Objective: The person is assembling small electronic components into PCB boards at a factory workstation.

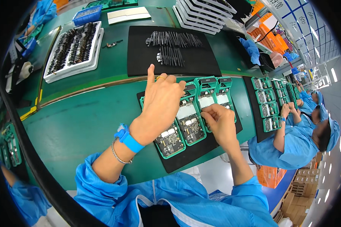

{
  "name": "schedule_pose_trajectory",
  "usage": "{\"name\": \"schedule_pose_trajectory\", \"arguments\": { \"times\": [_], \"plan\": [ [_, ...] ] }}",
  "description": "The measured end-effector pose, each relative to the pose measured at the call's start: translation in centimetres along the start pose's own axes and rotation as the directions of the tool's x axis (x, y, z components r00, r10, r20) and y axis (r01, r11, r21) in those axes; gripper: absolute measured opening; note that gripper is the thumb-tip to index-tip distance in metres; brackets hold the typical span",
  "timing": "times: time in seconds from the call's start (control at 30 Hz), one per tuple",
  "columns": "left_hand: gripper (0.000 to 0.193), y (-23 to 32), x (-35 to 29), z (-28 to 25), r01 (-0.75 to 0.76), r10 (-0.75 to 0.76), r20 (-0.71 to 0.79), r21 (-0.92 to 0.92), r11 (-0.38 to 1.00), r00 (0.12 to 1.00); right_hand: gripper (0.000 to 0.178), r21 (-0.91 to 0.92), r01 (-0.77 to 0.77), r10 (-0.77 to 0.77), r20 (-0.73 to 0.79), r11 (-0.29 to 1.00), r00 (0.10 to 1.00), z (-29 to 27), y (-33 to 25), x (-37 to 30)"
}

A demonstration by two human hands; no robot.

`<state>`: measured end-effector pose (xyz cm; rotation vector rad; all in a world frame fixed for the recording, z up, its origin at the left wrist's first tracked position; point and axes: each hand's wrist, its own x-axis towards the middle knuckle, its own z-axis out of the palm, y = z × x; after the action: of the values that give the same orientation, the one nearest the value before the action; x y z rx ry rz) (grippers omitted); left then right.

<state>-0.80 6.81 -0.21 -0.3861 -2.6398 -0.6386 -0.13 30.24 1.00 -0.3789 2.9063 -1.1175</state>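
Several green frames with circuit boards (191, 126) stand side by side on a black mat (176, 162) in front of me. My left hand (161, 100) is over the upper part of the left frames, little finger stretched out and the other fingers bent. Its thumb is hidden, and whatever its fingertips grip cannot be seen. My right hand (220, 123) is at the third frame (207, 101), thumb and index finger pinched close to its left edge. Anything between those fingertips is too small to make out. White patches cover parts of the boards.
Beyond the frames, a black mat (136, 56) bears rows of thin dark strips (174, 39). A white tray (96, 62) of dark parts lies far left, near a blue bin (88, 16). Stacked white trays (201, 17) stand behind. At right, co-workers (291, 140) sit by more green frames (269, 109).
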Motion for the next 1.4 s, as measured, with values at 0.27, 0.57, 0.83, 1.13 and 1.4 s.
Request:
{"name": "schedule_pose_trajectory", "arguments": {
  "times": [0.27,0.57,0.83,1.13,1.4],
  "plan": [
    [0.022,-0.1,-0.3,0.7,0.014,-0.014,-0.014,0.026,1.000,1.000,0.012,0.073,0.253,-0.250,-0.038,0.965,0.967,-1.8,-1.0,9.9],
    [0.021,0.2,-0.2,0.1,0.033,-0.033,-0.003,-0.018,0.999,0.999,0.020,0.126,0.128,-0.148,0.173,0.984,0.974,3.9,0.1,21.7],
    [0.032,2.1,1.9,1.3,0.006,-0.005,0.019,-0.031,1.000,1.000,0.014,0.030,0.407,-0.399,-0.146,0.913,0.905,-0.3,0.6,17.0],
    [0.020,3.9,5.7,4.7,-0.042,0.042,0.000,0.091,0.995,0.999,0.012,-0.073,0.193,-0.204,-0.223,0.979,0.953,-5.2,3.9,2.6],
    [0.024,3.9,5.1,4.3,-0.054,0.054,0.002,0.103,0.993,0.999,0.012,-0.110,0.220,-0.241,-0.231,0.969,0.943,-4.0,5.3,0.0]
  ]
}}
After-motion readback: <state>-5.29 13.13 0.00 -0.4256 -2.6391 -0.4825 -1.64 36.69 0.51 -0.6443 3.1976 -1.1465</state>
